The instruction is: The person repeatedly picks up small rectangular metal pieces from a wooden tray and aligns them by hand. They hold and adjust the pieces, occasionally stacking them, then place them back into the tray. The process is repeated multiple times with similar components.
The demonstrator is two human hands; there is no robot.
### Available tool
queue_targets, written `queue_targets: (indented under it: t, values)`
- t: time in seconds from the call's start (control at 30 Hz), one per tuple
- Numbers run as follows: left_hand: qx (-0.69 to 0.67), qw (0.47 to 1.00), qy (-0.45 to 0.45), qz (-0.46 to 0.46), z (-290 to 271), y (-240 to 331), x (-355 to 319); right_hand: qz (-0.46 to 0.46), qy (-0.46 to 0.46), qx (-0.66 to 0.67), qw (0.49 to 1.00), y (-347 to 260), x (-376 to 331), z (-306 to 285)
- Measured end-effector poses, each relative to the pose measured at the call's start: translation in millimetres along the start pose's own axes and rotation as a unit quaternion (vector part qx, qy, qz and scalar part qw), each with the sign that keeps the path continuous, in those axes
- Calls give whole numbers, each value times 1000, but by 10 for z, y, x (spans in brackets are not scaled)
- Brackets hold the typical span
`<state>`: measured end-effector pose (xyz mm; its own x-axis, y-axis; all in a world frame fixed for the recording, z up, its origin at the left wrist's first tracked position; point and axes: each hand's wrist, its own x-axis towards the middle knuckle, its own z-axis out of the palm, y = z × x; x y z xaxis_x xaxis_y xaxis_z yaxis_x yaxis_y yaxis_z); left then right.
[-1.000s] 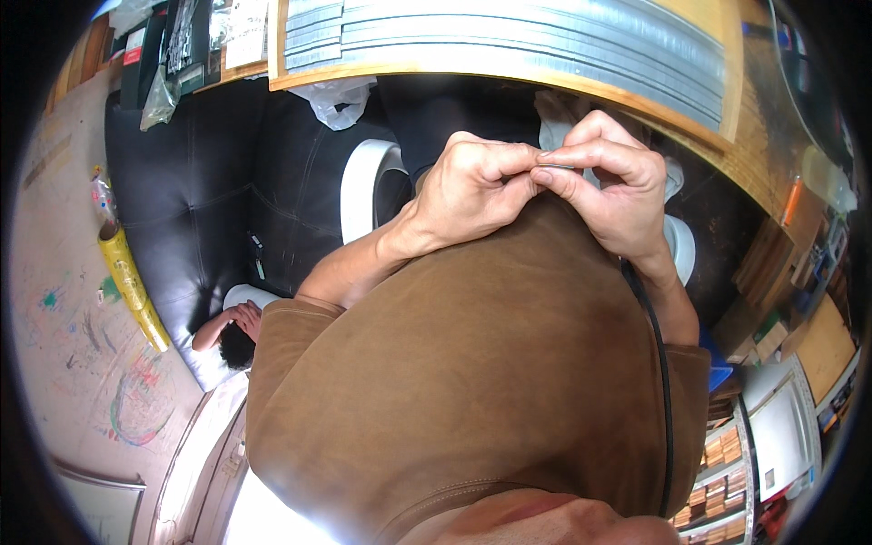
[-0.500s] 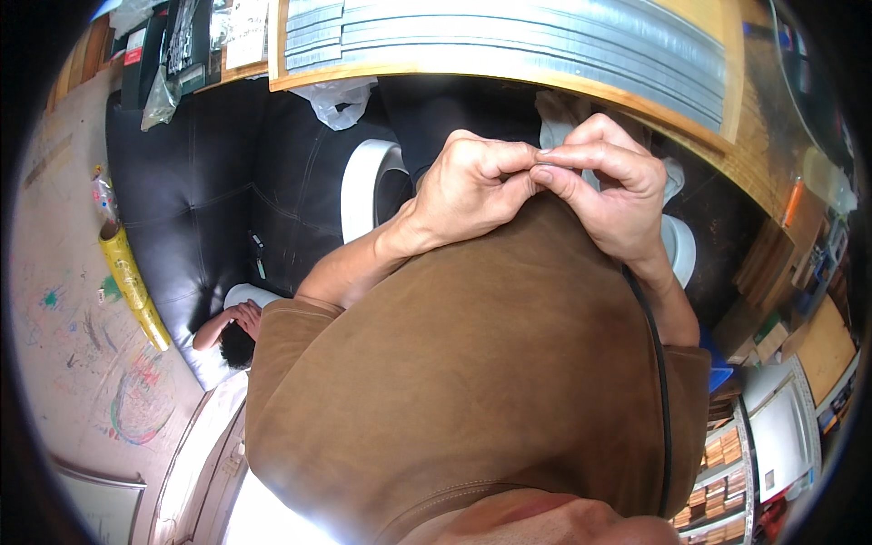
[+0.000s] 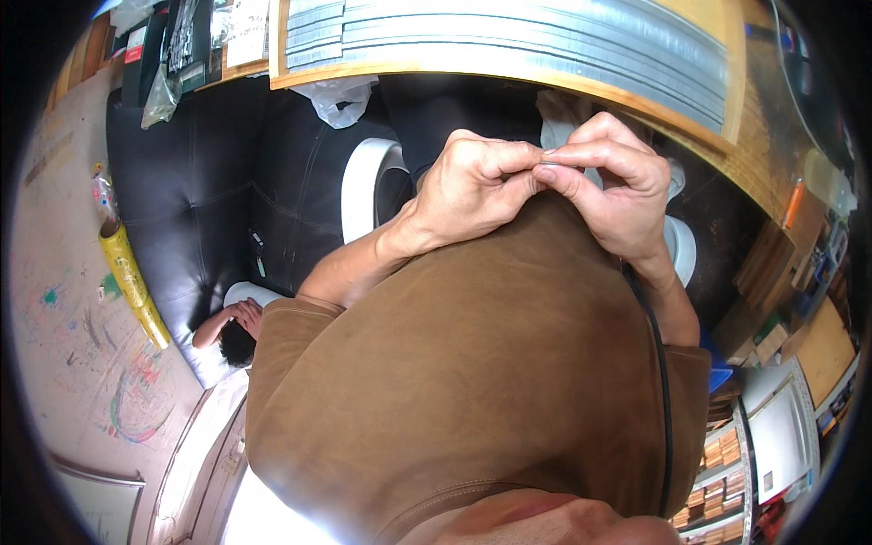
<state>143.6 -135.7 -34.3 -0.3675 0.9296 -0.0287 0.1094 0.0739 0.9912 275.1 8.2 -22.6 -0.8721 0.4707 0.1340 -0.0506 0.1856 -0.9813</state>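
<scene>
The fingers (image 3: 509, 168) of the left hand (image 3: 472, 191) are curled tightly, and their tips press against the tips of the right hand (image 3: 618, 195). Between the two sets of fingertips there is a small thin grey piece (image 3: 551, 160). It looks like a short strip or pin, but it is too small to say what it is. Both hands are closed on it in a pinch, the thumb and the first finger of each side meeting at the piece. The right hand has its fingers bent over from above, and its knuckles point to the upper right.

The piece is held in the air, just in front of the chest, and above the edge of a brown shirt (image 3: 490, 381) that fills the middle of the view. A thin black cord (image 3: 660, 363) runs down the right side of this shirt.

Behind the hands is a wooden surface (image 3: 754, 136) with a stack of long grey metal strips (image 3: 545, 36) lying on it. Under this surface there is a black padded seat (image 3: 209, 191) and a white round object (image 3: 363, 186). On the left, a yellow roll (image 3: 132, 282) lies on the floor (image 3: 64, 272), which is marked with paint. Another person (image 3: 232, 331) sits low near the seat, with one hand at the head.
</scene>
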Motion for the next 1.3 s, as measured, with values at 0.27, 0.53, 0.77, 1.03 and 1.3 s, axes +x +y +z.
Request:
queue_targets:
  t: [0.27, 0.53, 0.77, 1.03, 1.3]
  values:
    - [-17, 1000, 18, 3, 58, -40, -13, -1, -11, -13, 1000, -32, 16, -38]
    - [-9, 1000, 7, -24, 49, -14, 2, -19, -10, -49, 999, -83, 31, -29]
    - [-31, 999, 11, -27, 110, -37, 22, -15, 11, -58, 998, -95, 0, -71]
    - [-75, 996, -17, -44, 173, -1, 110, -1, 37, -65, 997, -129, -73, -165]
    - [-162, 986, 29, -15, 177, 41, 168, -9, 168, -134, 977, -618, -48, -1017]
